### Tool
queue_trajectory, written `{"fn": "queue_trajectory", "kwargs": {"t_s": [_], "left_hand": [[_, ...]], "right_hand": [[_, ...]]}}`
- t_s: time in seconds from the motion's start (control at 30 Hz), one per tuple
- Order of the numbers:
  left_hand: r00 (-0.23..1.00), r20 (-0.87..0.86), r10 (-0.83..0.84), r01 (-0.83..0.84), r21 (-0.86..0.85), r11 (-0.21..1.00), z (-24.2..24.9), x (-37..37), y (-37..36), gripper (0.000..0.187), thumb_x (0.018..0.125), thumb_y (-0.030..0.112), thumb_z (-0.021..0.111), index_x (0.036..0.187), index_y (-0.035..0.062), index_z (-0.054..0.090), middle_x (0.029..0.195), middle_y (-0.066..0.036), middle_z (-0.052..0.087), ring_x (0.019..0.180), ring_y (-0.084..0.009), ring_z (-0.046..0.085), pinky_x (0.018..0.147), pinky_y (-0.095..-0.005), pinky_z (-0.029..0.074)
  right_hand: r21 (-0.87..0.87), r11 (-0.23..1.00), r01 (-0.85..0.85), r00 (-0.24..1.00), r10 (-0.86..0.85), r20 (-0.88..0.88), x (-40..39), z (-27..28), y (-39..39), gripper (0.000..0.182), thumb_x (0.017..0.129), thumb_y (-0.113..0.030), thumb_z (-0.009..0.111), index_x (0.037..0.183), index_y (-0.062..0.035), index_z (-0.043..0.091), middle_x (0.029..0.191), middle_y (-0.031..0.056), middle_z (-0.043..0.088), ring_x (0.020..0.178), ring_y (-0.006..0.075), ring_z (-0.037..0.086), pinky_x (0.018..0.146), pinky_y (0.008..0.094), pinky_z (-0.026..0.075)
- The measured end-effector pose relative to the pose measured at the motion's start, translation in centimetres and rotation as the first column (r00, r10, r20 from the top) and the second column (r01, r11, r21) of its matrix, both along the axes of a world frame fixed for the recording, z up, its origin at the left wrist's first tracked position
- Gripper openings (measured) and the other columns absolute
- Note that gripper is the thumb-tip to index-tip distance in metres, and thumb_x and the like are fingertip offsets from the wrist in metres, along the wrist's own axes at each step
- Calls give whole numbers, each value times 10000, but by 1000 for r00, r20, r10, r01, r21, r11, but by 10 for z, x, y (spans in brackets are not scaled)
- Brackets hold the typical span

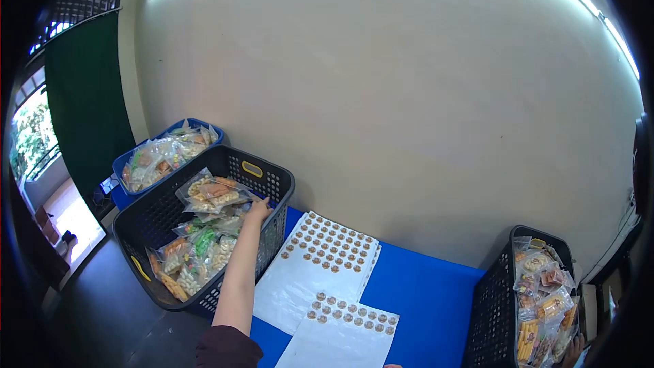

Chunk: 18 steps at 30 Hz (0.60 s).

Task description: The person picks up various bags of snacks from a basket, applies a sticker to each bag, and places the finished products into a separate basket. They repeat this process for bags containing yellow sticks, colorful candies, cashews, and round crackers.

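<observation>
My left hand reaches into a large black plastic basket, its fingers closed at the right edge of a clear snack packet. Through the packet I see pale and orange-brown pieces. Below it, more clear snack packets lie heaped in the basket, some showing green. Only a fingertip of my right hand shows at the bottom edge, by a white sticker sheet with rows of round brown stickers. What that hand does is hidden.
More sticker sheets lie on the blue table. A blue basket of packets stands behind the black one. At right, another black basket holds snack packets; another person's hand is beside it. A wall rises behind.
</observation>
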State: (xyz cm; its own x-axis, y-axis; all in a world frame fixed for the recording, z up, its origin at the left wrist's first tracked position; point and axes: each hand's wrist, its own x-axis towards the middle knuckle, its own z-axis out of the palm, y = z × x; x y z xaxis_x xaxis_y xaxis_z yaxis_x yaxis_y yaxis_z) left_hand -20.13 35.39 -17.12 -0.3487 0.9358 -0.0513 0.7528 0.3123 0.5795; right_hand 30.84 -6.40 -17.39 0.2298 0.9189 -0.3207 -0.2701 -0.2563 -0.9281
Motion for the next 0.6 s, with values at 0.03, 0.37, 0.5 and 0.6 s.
{"fn": "queue_trajectory", "kwargs": {"t_s": [0.03, 0.37, 0.5, 0.6], "left_hand": [[998, 69, 8, -7, -3, 1000, -1, -2, 1, 589, 719, 290, 614, 1257, 165, 410, 1239, -232, 395, 1114, -319, 435, 934, -374, 356], [570, 735, 367, -607, 76, 791, -16, -44, -2, 381, 686, 208, 648, 1001, 14, 558, 1016, -111, 558, 866, -234, 556, 709, -375, 456], [127, 982, 142, -678, -18, 735, 73, 2, -60, 379, 714, 198, 643, 1043, 57, 518, 1105, -87, 477, 1026, -214, 456, 795, -456, 410], [164, 978, -128, -625, 203, 754, 97, 26, -93, 333, 756, 173, 621, 1056, 80, 510, 1093, -65, 476, 1046, -189, 436, 847, -465, 383]], "right_hand": [[-7, 1000, 8, 1000, -8, 8, 0, -1, 2, 165, 849, -190, 528, 887, -36, 573, 750, 32, 554, 657, 113, 505, 611, 235, 426], [46, 998, -44, 999, 43, 34, -1, -25, 7, 172, 841, -197, 531, 876, -36, 577, 749, 34, 567, 661, 110, 529, 606, 229, 448], [51, 998, -43, 997, 39, 72, -1, -14, -1, 180, 841, -199, 527, 875, -30, 578, 746, 39, 570, 653, 111, 531, 605, 226, 446], [47, 998, -42, 996, 38, 80, 3, -28, -11, 186, 841, -203, 527, 879, -29, 579, 742, 41, 572, 648, 111, 530, 600, 227, 444]]}}
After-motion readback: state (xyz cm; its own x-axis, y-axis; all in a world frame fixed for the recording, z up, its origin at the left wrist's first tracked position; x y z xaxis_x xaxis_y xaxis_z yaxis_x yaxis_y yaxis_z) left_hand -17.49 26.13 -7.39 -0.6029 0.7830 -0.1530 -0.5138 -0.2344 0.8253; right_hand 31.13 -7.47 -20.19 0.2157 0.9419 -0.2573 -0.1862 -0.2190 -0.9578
